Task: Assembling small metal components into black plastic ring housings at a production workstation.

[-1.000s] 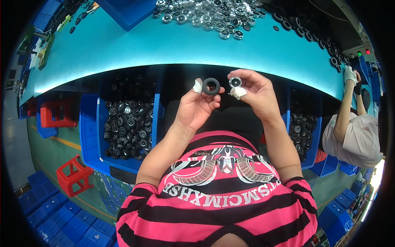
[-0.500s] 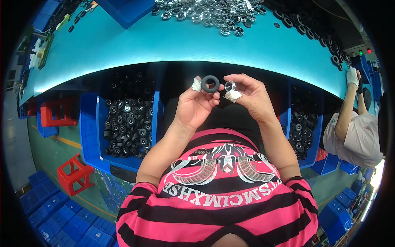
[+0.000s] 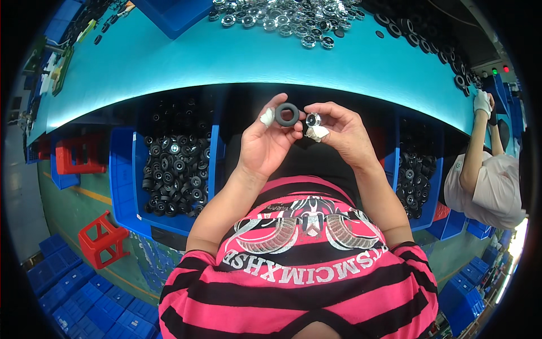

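Observation:
Between the thumb and fingers of my left hand [image 3: 262, 144] is a black rubber tyre [image 3: 296, 115], its round hole facing up. My right hand [image 3: 347, 135] pinches a small shiny wheel hub [image 3: 313, 119] with a dark centre. Hub and tyre are close together, a narrow gap between them. White wrapping covers a thumb tip on each hand. Both hands are held over my lap, just in front of the table edge.
The turquoise table [image 3: 226, 56] carries a heap of clear hubs [image 3: 288, 22] and black tyres [image 3: 415, 40] at the far side. Blue bins of assembled wheels [image 3: 175, 175] flank me. A co-worker's gloved hand [image 3: 481, 104] is at right; a red stool [image 3: 101, 240] stands at left.
The tyre has shifted slightly left and turned a little in my left hand. My right hand with the hub has moved slightly left.

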Action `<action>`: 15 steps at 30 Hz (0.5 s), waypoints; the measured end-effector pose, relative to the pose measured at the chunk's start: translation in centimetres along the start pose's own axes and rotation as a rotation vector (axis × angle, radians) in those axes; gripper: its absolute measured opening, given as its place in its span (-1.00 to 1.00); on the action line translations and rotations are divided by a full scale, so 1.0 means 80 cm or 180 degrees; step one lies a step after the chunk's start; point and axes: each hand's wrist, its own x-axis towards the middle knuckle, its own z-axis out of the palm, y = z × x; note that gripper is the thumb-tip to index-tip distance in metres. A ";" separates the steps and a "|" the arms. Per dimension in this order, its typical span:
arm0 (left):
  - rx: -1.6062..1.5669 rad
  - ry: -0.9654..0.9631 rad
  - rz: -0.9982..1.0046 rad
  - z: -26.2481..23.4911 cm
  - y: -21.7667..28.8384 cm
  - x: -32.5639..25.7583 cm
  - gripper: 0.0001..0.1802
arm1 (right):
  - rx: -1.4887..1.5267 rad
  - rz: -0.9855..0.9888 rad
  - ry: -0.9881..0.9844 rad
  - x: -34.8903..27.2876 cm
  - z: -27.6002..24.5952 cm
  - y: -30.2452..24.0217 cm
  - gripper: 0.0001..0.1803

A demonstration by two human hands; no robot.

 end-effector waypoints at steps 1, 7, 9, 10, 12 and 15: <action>0.0048 -0.0052 0.0004 -0.001 0.001 0.000 -0.57 | 0.0001 -0.0028 0.0027 0.000 0.001 -0.001 -0.56; 0.0273 0.0057 0.0189 -0.007 0.000 -0.001 -0.61 | -0.0057 -0.0015 0.0117 -0.001 0.000 -0.001 -0.56; 0.0271 0.0107 0.0106 -0.013 -0.001 -0.001 -0.63 | -0.0090 -0.0042 0.0137 -0.001 0.001 -0.001 -0.55; 0.0269 0.0132 0.0063 -0.014 -0.001 0.000 -0.63 | -0.0136 -0.0105 0.0147 0.000 0.003 0.001 -0.54; 0.0300 0.0215 -0.0029 -0.014 -0.001 -0.001 -0.60 | -0.0180 -0.0197 0.0190 0.001 0.004 0.004 -0.54; 0.0246 0.0331 -0.0127 -0.010 -0.002 -0.001 -0.53 | -0.0186 -0.0255 0.0273 0.002 0.005 0.008 -0.56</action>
